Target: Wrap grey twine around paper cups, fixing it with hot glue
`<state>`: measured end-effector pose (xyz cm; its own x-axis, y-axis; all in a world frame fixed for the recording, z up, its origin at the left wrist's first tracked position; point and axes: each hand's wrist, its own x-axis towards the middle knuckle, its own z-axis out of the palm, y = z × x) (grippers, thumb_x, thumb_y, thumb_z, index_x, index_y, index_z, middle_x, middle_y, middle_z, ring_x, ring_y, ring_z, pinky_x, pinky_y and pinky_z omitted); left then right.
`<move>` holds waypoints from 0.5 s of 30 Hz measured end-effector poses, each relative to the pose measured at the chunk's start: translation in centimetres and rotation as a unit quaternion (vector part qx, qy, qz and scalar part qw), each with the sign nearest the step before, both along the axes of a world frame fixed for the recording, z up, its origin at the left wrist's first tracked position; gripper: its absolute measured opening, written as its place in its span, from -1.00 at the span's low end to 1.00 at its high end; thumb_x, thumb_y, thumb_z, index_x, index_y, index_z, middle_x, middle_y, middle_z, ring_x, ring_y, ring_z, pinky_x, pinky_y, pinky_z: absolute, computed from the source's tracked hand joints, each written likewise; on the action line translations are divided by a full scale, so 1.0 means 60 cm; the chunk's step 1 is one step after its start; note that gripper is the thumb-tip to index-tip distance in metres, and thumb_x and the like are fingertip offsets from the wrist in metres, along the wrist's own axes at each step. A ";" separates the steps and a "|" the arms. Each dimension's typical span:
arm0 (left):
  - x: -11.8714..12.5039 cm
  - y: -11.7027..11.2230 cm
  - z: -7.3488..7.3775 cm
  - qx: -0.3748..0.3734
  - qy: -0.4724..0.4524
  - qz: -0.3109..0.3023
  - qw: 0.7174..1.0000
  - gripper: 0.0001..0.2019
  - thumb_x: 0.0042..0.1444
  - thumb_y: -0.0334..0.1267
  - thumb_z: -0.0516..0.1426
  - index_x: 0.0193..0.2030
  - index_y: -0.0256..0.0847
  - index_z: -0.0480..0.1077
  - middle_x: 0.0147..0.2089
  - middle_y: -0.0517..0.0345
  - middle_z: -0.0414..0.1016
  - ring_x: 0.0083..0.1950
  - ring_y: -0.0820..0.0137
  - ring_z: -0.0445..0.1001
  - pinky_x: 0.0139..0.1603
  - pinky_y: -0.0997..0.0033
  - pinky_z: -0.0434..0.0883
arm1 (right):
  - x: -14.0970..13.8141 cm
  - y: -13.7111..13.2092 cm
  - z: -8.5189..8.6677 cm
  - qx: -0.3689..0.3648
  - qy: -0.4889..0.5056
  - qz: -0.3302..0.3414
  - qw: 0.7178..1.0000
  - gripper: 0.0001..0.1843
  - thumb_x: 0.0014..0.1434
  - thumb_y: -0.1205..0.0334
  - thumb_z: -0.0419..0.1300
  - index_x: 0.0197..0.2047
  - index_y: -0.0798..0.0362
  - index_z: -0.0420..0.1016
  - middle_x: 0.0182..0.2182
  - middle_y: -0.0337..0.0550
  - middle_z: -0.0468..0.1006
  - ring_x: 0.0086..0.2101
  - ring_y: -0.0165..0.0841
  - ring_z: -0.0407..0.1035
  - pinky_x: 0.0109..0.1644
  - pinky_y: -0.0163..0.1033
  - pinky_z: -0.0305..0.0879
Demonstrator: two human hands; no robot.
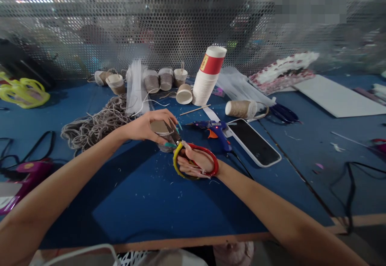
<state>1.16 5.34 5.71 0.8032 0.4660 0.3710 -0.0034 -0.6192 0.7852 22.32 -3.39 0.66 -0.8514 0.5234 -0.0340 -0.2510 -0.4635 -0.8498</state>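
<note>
My left hand [152, 127] curls around a small paper cup [164, 137] wrapped in grey-brown material, just above the blue table. My right hand [197, 159] grips scissors [177, 142] with one red and one yellow handle loop. Their blades are parted and point at the cup, in front of its rim; whether they touch it I cannot tell. Right of the hands lies a blue glue gun [218, 131] with an orange trigger and a small red light. To the left spreads a tangled heap of grey cord [99, 123].
Behind stands a leaning stack of paper cups [205, 83], with several wrapped cups [150, 80] near white netting [135, 87]. A phone [255, 142] and a twine-wrapped cup [241, 108] lie right. A purple glue gun [25, 179] is at left. Perforated metal mesh [181, 25] closes the back.
</note>
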 end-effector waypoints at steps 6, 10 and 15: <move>0.005 -0.005 0.000 -0.001 -0.002 -0.001 1.000 -0.78 -0.04 -0.26 0.41 -0.24 -0.17 0.56 -0.06 -0.02 0.55 -0.02 0.28 0.54 0.03 0.22 0.53 | -0.001 -0.008 -0.009 0.033 -0.041 -0.041 0.998 -0.36 0.16 -0.30 0.21 -0.61 0.04 0.14 -0.78 -0.50 0.08 -0.78 -0.60 -0.12 -0.79 -0.43 -0.22; 0.005 -0.005 -0.002 0.009 -0.002 0.002 1.000 -0.80 -0.01 -0.26 0.39 -0.25 -0.19 0.54 -0.05 -0.02 0.55 -0.04 0.30 0.55 0.00 0.25 0.53 | -0.001 -0.008 -0.013 0.049 -0.028 -0.056 0.997 -0.38 0.24 -0.22 0.18 -0.61 0.04 0.14 -0.77 -0.48 0.09 -0.76 -0.60 -0.09 -0.77 -0.43 -0.20; -0.002 -0.002 -0.002 0.048 0.012 0.011 0.999 -0.71 -0.04 -0.30 0.39 -0.17 -0.19 0.49 0.00 -0.03 0.56 0.09 0.22 0.53 0.18 0.11 0.45 | 0.006 0.002 -0.018 0.023 0.058 -0.017 0.998 -0.41 0.28 -0.29 0.06 -0.50 0.05 0.22 -0.74 -0.48 0.12 -0.77 -0.60 -0.14 -0.78 -0.43 -0.20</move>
<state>1.05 5.21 5.60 0.8023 0.4468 0.3959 0.0286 -0.6912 0.7221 22.66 -3.29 -0.41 -0.8299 0.5506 0.0898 -0.3646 -0.4135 -0.8343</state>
